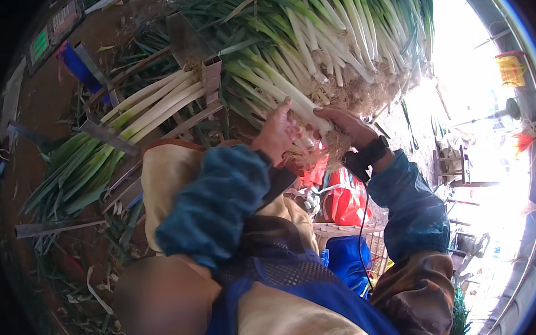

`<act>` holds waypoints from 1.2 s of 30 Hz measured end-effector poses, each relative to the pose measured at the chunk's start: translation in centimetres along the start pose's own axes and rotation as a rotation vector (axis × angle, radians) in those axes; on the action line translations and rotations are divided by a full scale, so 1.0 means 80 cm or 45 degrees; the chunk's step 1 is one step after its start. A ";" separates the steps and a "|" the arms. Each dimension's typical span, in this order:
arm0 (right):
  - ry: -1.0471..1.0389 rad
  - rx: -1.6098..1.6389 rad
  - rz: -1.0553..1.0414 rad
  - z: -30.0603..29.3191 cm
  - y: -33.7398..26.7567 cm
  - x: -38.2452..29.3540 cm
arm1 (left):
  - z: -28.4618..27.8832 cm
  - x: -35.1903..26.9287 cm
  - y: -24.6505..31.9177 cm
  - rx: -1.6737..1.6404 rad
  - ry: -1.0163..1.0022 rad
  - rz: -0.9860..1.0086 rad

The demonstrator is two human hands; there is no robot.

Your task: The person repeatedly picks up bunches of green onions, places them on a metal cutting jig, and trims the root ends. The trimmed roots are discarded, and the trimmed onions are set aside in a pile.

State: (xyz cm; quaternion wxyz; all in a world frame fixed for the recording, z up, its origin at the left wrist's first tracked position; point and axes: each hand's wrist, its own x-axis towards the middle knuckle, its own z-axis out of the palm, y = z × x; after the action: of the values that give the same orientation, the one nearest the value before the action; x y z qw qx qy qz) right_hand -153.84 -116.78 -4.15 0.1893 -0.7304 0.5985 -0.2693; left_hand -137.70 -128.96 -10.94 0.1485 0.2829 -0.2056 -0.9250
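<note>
A long green onion with a thick white stalk and shaggy roots lies between my hands. My right hand is closed around its root end, with the thumb on the white stalk. My left hand is beside the stalk, fingers partly raised and bent; whether it grips a stalk cannot be told. More white stalks and roots show just below the hands. Beyond them is a large heap of green onions, roots toward the right. To the left, several trimmed green onions rest across a metal frame.
A scale with a lit green display stands at the upper left. Metal bars jut out at the left. Leaf scraps litter the ground. Red plastic bags and a blue bag are near my body. A thin black cable hangs from my right wrist.
</note>
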 end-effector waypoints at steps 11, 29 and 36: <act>-0.328 0.397 1.002 -0.020 -0.041 -0.019 | 0.012 0.070 -0.059 -0.448 0.286 0.046; -0.047 0.859 1.510 -0.053 -0.206 -0.072 | 0.006 0.058 -0.020 -0.685 0.001 0.277; -0.052 0.489 1.578 -0.046 -0.321 -0.163 | 0.046 0.019 -0.020 -0.877 -0.542 0.131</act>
State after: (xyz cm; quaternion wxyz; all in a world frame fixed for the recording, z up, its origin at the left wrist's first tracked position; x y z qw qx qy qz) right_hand -138.07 -98.44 11.93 0.4482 -0.2076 0.8466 -0.1984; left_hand -141.33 -127.06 -9.65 0.2348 0.0080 0.0761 -0.9690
